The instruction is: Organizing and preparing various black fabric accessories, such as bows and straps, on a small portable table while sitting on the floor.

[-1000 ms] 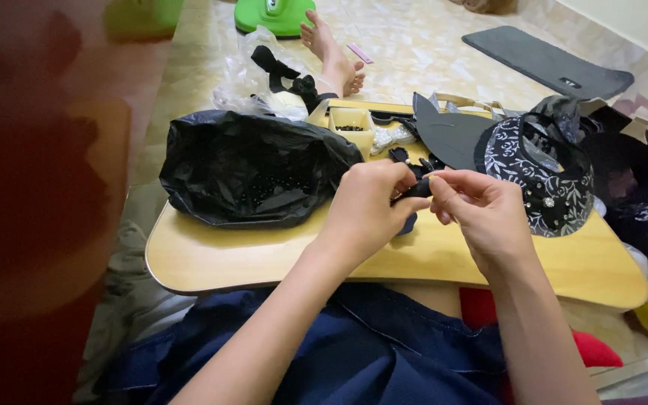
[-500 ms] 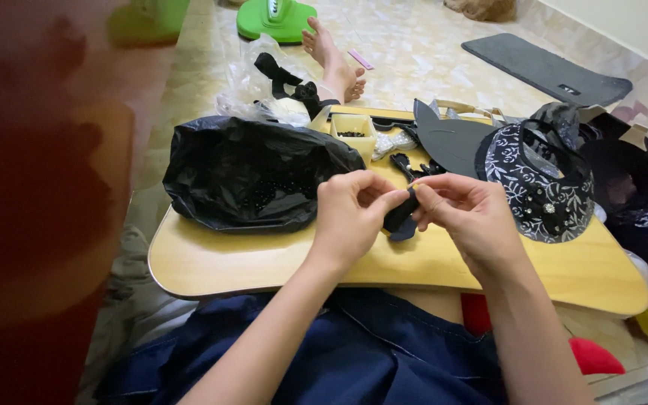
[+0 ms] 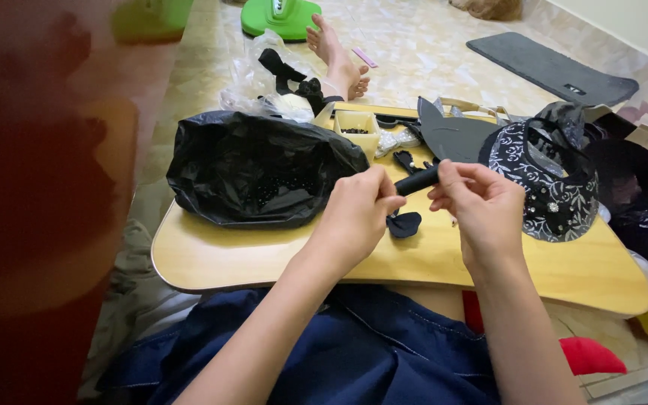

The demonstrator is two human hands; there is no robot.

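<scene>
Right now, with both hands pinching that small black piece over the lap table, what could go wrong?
1. The left hand and right hand pinch the small black piece by fingertips only; it may slip.
2. A black petal-shaped piece lies loose under the hands and could get brushed away.
3. The small open box of beads sits close behind the hands; a bump could spill it.

My left hand (image 3: 354, 214) and right hand (image 3: 481, 206) meet before me, fingertips pinched (thumbs on top), forearms angled inward.
</scene>
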